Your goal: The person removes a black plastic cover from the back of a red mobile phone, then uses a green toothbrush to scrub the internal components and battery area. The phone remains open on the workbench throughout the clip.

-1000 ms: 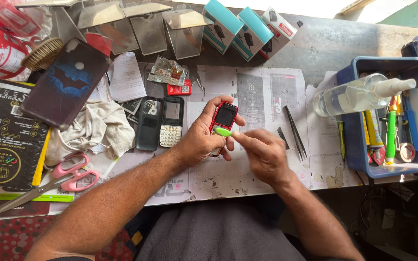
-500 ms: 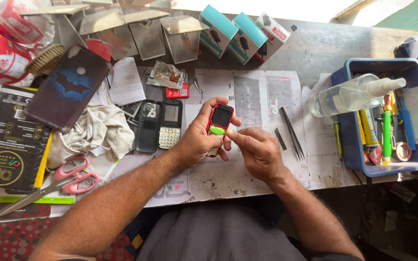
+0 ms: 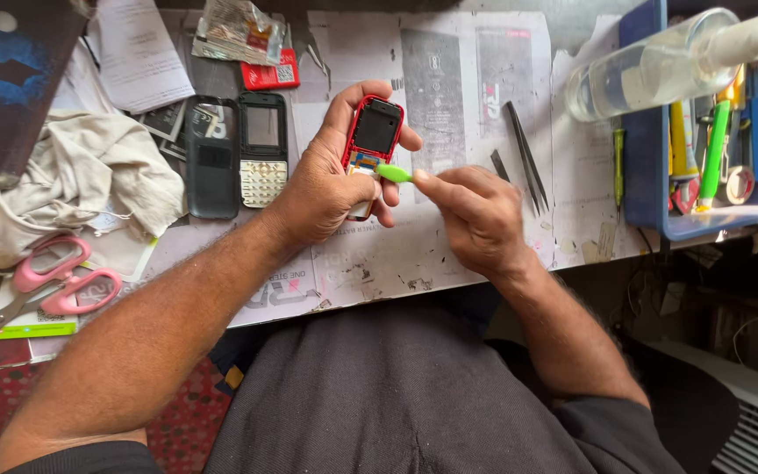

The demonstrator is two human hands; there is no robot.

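Red phone frame (image 3: 373, 145), stripped open, sits upright in the left hand (image 3: 331, 184) above the paper-covered bench, fingers curled around its edges, while the right hand (image 3: 475, 215) pinches a small green tool (image 3: 394, 173) whose tip touches the frame's lower part. Two more phone shells (image 3: 237, 154) lie side by side to the left, with one pair of pink scissors (image 3: 50, 285) and one pair of tweezers (image 3: 528, 167). The blue tray (image 3: 642, 175) and clear bottle (image 3: 660, 66) are cut off at the right edge.
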